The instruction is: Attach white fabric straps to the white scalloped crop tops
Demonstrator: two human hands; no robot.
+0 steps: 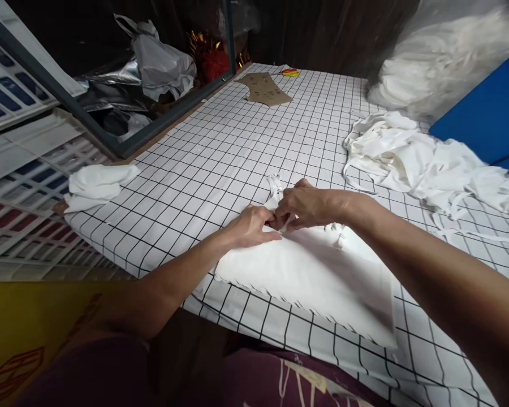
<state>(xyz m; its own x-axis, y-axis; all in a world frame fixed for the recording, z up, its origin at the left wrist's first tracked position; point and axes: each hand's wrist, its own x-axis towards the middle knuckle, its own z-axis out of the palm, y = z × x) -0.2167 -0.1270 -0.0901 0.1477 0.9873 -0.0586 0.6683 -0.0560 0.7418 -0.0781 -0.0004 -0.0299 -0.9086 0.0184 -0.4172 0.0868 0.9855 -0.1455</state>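
A white piece of fabric lies flat on the checked tablecloth in front of me, its near edge slightly ruffled. At its far left corner my left hand presses down, with the fingers closed on the cloth. My right hand meets it there, thumb and fingers pinched on the same edge. A narrow gathered end of white cloth sticks up beyond the fingertips. Small frayed bits show under my right forearm. Just what the fingertips pinch is partly hidden.
Crumpled white cloth strips are heaped at the right, near a blue panel and a clear bag of white material. A folded white cloth sits at the left edge. Farther back lie a brown cardboard pattern and red-yellow scissors.
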